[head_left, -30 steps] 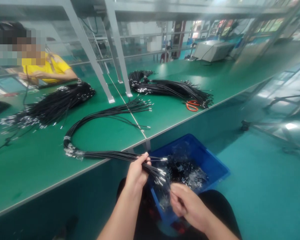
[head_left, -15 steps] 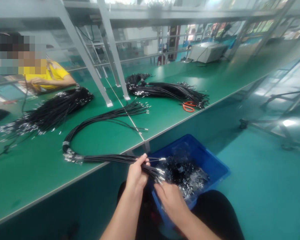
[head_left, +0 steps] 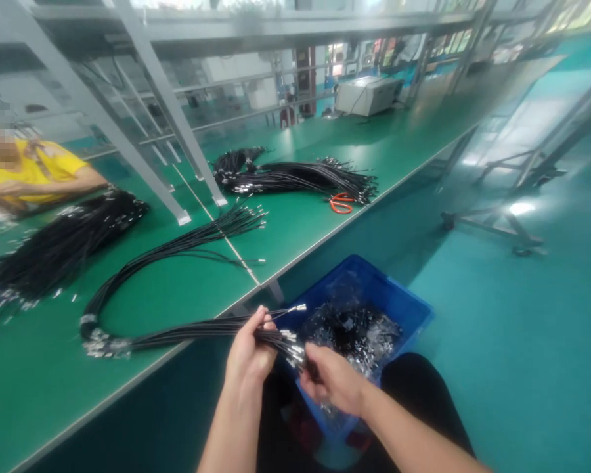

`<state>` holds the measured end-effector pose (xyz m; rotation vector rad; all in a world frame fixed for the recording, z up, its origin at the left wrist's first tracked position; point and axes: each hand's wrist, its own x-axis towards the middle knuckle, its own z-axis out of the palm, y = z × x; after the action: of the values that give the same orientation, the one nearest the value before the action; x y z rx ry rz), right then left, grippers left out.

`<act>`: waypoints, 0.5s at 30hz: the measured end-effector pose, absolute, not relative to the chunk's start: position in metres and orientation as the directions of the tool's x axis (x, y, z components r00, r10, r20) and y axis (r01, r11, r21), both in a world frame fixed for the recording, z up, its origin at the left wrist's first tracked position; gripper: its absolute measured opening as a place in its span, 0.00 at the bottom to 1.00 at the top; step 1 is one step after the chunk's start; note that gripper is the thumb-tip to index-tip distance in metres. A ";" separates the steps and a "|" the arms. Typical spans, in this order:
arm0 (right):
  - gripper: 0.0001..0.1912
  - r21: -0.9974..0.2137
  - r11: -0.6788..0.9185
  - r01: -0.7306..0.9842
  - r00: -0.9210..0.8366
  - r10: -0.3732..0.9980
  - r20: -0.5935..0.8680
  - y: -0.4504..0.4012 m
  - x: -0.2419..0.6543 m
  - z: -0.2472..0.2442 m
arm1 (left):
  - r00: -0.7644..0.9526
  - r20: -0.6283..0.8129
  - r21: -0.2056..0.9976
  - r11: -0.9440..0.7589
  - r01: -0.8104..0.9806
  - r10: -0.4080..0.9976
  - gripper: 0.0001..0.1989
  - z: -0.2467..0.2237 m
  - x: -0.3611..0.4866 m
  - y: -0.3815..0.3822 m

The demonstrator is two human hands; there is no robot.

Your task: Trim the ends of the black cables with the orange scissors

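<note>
My left hand [head_left: 250, 348] is wrapped round one end of a bundle of black cables [head_left: 177, 333] with silvery tips. From there the bundle runs back over the table edge and curves round on the green tabletop, bound at the bend with clear wrap. One or two cables stick out above the rest, over my left fingers. At the silvery tips, my right hand [head_left: 332, 378] is closed in a pinch. Something dark shows at its fingers, too unclear to name. Beneath both hands stands a blue bin [head_left: 394, 295] holding small black and clear pieces.
On the green table [head_left: 167, 289] lie a large cable pile [head_left: 69, 243] at left and another cable bundle [head_left: 295, 177] farther back. Orange-handled scissors [head_left: 342, 210] lie beside that one. Metal posts [head_left: 172, 118] rise from the table. A person in yellow [head_left: 54, 164] sits across.
The view has shifted, so the table things appear farther left. My right hand has come up to the cable tips and its fingers have closed there. My left hand keeps its hold on the bundle.
</note>
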<state>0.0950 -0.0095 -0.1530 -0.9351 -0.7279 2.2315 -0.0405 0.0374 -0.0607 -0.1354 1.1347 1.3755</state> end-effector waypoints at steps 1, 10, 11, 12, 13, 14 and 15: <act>0.23 -0.653 -0.672 -0.349 -0.567 0.706 -0.424 -0.009 0.088 -0.149 | -0.211 -0.688 0.523 0.273 -0.808 0.694 0.16 -0.061 -0.040 0.038; 0.25 -0.593 -0.676 -0.439 -0.458 0.735 -0.500 -0.023 0.069 -0.116 | -0.218 -0.683 0.512 0.244 -0.824 0.697 0.16 -0.064 -0.037 0.043; 0.25 -0.612 -0.673 -0.415 -0.435 0.738 -0.516 -0.026 0.075 -0.116 | -0.216 -0.682 0.507 0.240 -0.828 0.699 0.16 -0.064 -0.038 0.044; 0.24 -0.636 -0.669 -0.385 -0.407 0.742 -0.533 -0.027 0.082 -0.116 | -0.216 -0.680 0.504 0.233 -0.832 0.700 0.16 -0.064 -0.039 0.045; 0.23 -0.666 -0.660 -0.349 -0.373 0.750 -0.547 -0.028 0.091 -0.118 | -0.218 -0.678 0.502 0.225 -0.835 0.703 0.16 -0.063 -0.040 0.046; 0.22 -0.699 -0.646 -0.307 -0.330 0.761 -0.558 -0.027 0.100 -0.120 | -0.220 -0.675 0.500 0.217 -0.838 0.705 0.16 -0.063 -0.041 0.047; 0.22 -0.734 -0.630 -0.254 -0.286 0.774 -0.565 -0.024 0.110 -0.123 | -0.222 -0.671 0.499 0.209 -0.841 0.708 0.16 -0.062 -0.042 0.047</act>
<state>0.1099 -0.0241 -0.1230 -1.2804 -0.6882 1.9714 -0.0419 0.0475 -0.0621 -0.1635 1.0798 1.4369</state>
